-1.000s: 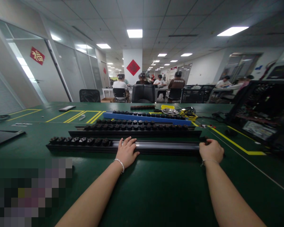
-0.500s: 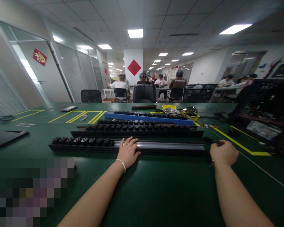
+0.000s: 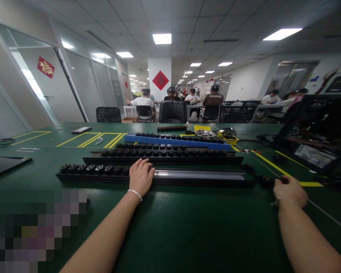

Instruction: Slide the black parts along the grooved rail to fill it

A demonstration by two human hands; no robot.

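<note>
Across lower frame's green tabletop (image 3: pixel 187 227), spread left hand (image 3: pixel 140 176) is likely steadying black rail (image 3: pixel 199 176); right hand (image 3: pixel 291 192), grip unclear, is probably needing care next.

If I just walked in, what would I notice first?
Probably the left hand on the nearest black rail, and the right hand past that rail's right end. Farther back on the green table lies a blue rail. A red diamond hangs on the white pillar behind.

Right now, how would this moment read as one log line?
left hand: on nearest black rail | right hand: beside dark parts, grip unclear | farther back: blue rail
</note>
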